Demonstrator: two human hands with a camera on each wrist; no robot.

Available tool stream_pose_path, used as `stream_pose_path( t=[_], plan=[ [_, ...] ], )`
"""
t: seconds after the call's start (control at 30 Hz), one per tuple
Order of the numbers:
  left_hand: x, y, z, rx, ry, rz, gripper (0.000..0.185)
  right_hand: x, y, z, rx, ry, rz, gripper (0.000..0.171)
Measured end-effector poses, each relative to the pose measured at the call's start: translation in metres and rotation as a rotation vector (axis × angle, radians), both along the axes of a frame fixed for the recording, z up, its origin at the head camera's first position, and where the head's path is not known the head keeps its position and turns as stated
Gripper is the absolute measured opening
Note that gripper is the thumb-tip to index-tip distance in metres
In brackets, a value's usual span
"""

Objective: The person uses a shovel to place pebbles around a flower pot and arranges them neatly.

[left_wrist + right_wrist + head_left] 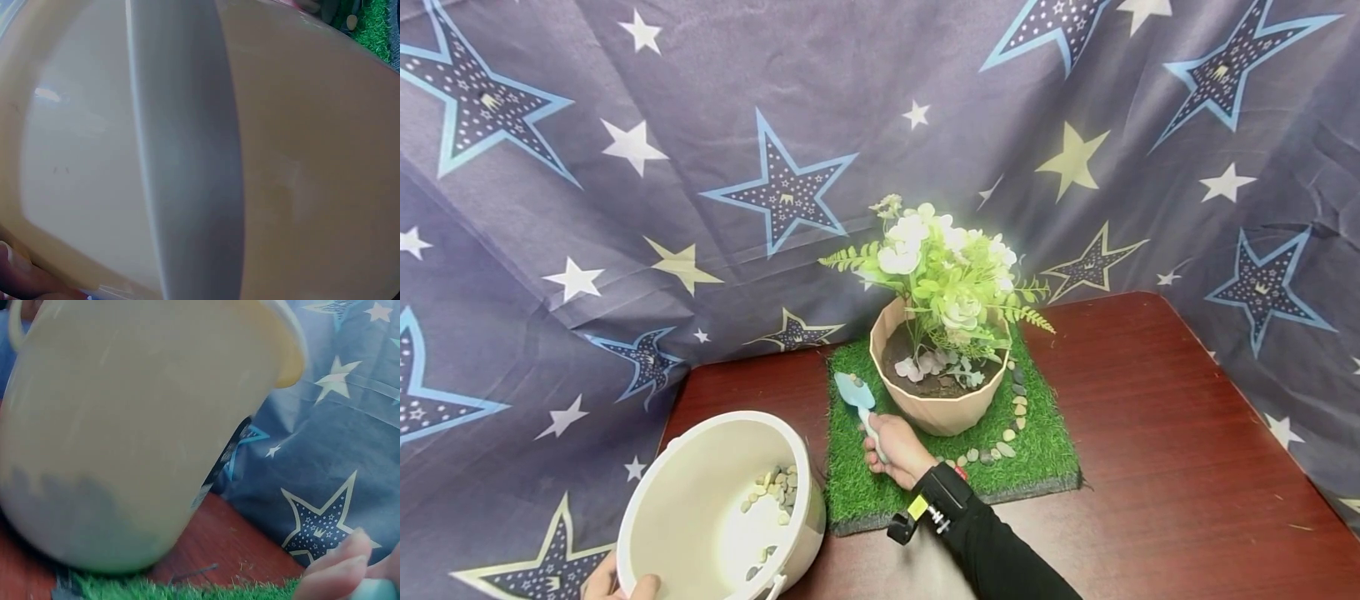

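Note:
My right hand (901, 448) grips the handle of a small trowel (855, 392) with a light blue blade. A few pebbles lie on the blade, which hovers over the turf mat (857, 492) just left of the planter (951, 411). In the right wrist view, fingertips (334, 575) show at the lower right beside a pale bit of the handle. With my left hand (601, 581) I hold the near rim of a cream bucket (632, 517), tilted with its mouth toward me. Grey and tan pebbles (784, 483) rest inside it. The bucket wall fills most of the left wrist view.
White flowers (904, 246) and green ferns grow from the planter's dark soil. A curved row of pebbles (1019, 400) borders its right and front sides on the mat. Reddish-brown tabletop (1157, 417) extends right. A star-patterned cloth (865, 83) hangs behind and at both sides.

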State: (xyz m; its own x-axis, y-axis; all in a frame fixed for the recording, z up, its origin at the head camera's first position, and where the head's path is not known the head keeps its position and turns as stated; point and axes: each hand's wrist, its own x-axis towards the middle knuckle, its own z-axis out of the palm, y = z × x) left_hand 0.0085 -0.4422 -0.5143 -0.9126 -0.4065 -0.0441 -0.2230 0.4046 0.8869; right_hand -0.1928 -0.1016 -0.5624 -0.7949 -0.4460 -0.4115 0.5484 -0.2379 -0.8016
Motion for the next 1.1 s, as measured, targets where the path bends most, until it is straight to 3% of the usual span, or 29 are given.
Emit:
stream_pose_path(
  t=[0.2,0.27,0.37,0.47,0.7,0.9,1.03,1.1],
  plan=[
    [-0.001,-0.003,0.0,-0.049,-0.037,-0.01,0.07,-0.003,0.001,0.003,-0.129,-0.076,-0.022,0.038],
    [-0.001,-0.002,0.0,-0.047,-0.047,-0.012,0.059,-0.004,0.002,0.003,-0.171,-0.095,-0.027,0.04],
    [-0.002,0.0,0.003,-0.059,-0.121,-0.003,0.039,-0.004,0.003,0.002,-0.212,-0.116,-0.025,0.042],
    [-0.003,0.0,0.006,-0.085,-0.209,0.001,0.045,-0.004,0.004,0.003,-0.235,-0.127,-0.019,0.041],
    [-0.005,-0.005,0.003,-0.059,-0.236,-0.001,0.049,0.001,0.007,0.005,-0.264,-0.127,-0.01,0.042],
    [-0.006,-0.006,-0.001,-0.039,-0.236,0.004,0.048,0.011,0.016,0.015,-0.16,0.002,0.059,0.041],
    [-0.008,-0.007,0.001,-0.063,-0.273,0.027,0.045,0.023,0.021,0.03,-0.038,0.173,0.111,0.036],
    [-0.01,-0.007,0.003,-0.084,-0.317,0.036,0.044,0.029,0.023,0.041,0.053,0.311,0.134,0.033]
  ],
)
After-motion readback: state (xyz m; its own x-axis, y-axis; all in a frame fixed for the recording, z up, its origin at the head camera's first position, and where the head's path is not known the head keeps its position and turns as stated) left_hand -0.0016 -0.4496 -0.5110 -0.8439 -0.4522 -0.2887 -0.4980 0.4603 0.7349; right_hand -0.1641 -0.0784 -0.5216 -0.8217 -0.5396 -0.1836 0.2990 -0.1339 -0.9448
